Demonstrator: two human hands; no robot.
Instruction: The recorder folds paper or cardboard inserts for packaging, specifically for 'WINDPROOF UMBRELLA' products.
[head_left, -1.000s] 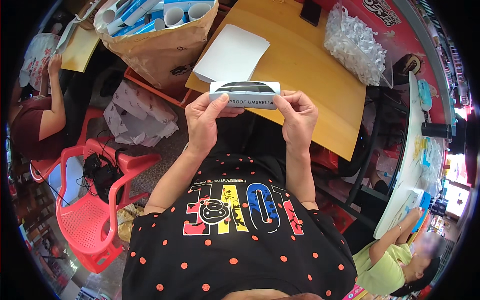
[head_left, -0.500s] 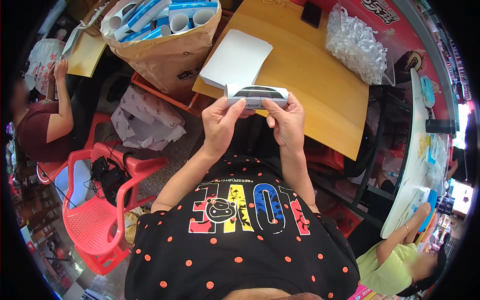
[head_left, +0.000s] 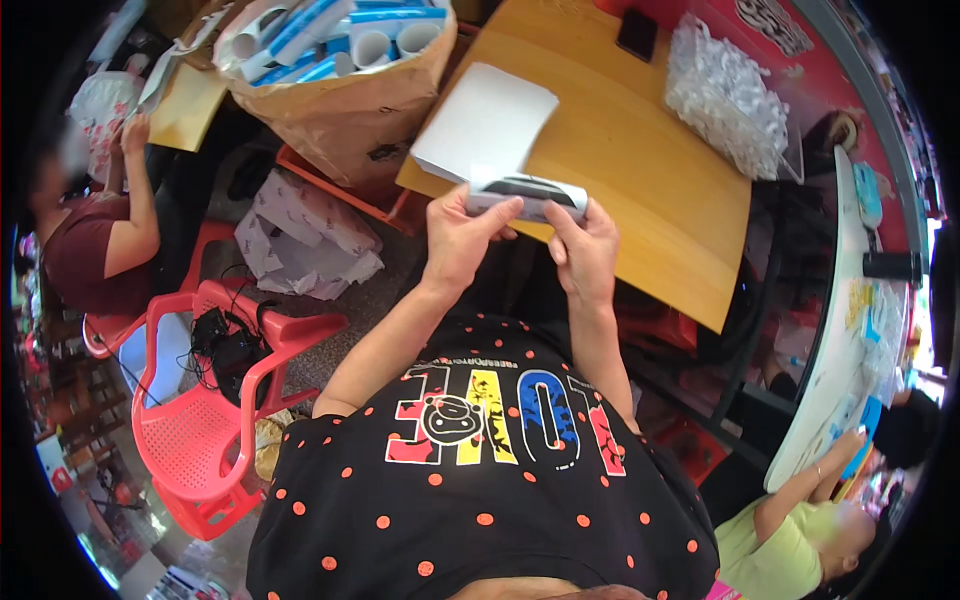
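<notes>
A rolled paper sheet, white with black and grey print, lies crosswise between my two hands just over the near edge of the wooden table. My left hand is closed round its left end, thumb pressed along the near side. My right hand grips the right end, with the thumb on the roll and the fingers mostly hidden behind it. Just beyond the roll, a stack of white sheets rests at the left of the table.
A brown paper bag full of blue and white paper tubes stands at the far left. At the far right sit a clear bin of white curled strips and a phone. Red chairs and two other people flank me.
My thumbs have shifted inward along the roll, which now looks wound a little tighter. The whole scene has slid slightly to the right in the view.
</notes>
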